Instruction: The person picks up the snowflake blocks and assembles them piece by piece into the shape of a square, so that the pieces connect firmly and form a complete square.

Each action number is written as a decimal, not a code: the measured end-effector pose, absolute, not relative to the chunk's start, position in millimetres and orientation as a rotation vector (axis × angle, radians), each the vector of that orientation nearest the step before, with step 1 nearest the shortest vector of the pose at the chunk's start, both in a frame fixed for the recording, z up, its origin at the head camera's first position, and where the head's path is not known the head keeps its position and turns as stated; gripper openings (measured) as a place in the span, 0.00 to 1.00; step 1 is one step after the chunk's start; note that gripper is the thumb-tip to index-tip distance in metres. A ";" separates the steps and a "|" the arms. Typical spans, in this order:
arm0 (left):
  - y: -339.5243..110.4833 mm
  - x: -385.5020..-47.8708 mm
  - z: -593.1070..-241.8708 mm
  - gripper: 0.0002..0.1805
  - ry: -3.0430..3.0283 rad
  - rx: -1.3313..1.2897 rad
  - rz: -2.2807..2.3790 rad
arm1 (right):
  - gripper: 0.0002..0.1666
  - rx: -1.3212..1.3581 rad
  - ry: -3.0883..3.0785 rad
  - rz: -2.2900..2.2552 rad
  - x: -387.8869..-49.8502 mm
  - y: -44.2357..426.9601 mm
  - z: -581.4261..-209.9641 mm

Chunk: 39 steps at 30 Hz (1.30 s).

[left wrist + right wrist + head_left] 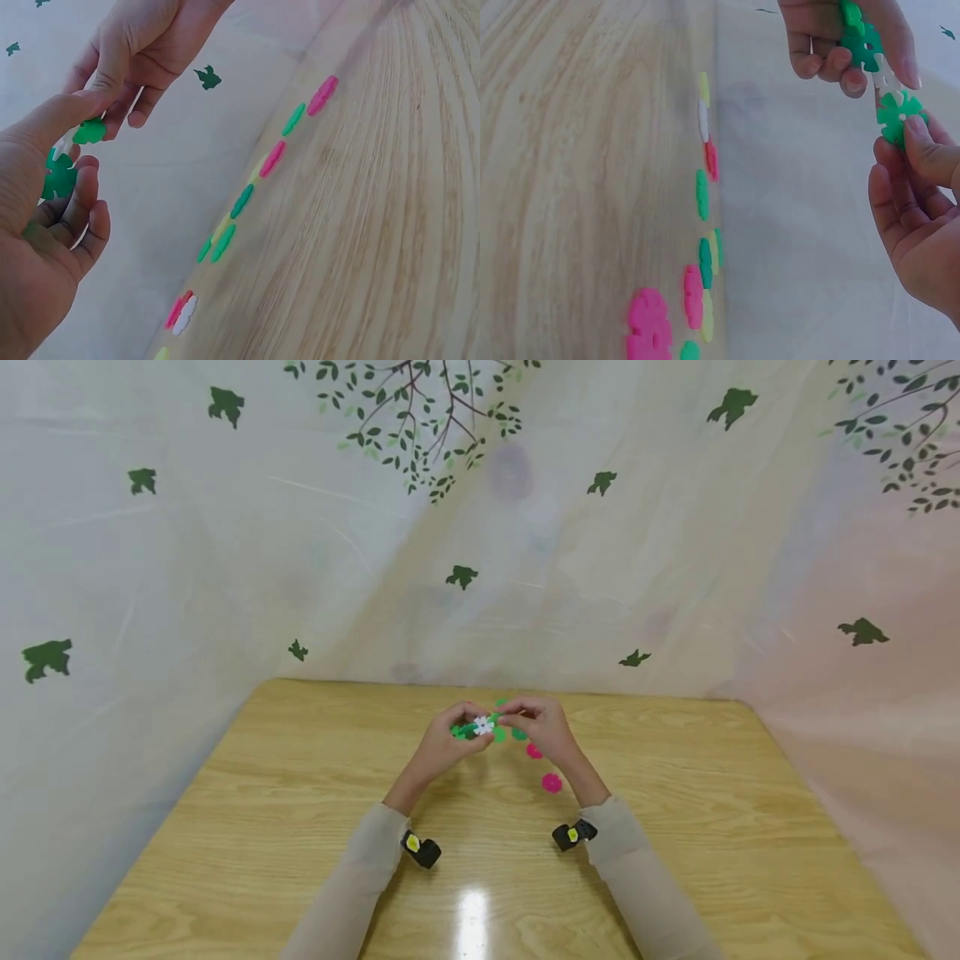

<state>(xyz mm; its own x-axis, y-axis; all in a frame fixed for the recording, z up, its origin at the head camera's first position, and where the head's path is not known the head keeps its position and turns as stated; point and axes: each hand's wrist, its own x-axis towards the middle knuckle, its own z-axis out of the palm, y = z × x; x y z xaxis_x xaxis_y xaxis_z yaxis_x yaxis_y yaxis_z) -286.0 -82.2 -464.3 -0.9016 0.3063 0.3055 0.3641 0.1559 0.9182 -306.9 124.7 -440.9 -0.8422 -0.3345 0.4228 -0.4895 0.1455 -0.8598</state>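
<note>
Above the far part of the table, my left hand holds a short chain of flower-shaped interlocking plastic discs. In the right wrist view, a dark green disc joins a white disc, with another green piece further up between the fingers. My right hand pinches a bright green disc between thumb and fingers, its edge against the white disc. Whether their slots are fully engaged I cannot tell. Partly covered by the left fingers, the dark green disc also shows in the left wrist view.
Loose discs lie on the wooden table beneath and beside the hands, including a pink disc, a teal disc and a white disc. A printed cloth hangs behind the table's far edge. Each wrist wears a black camera.
</note>
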 end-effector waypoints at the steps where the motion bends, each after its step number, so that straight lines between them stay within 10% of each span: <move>1: -82.4 -285.5 -463.9 0.17 -2.350 -0.673 -1.886 | 0.05 0.823 -2.280 1.775 -305.9 124.5 -439.7; 39: -88.9 -290.1 -474.2 0.11 -2.274 -0.402 -1.790 | 0.11 1.292 -3.051 1.047 -309.7 210.5 -452.5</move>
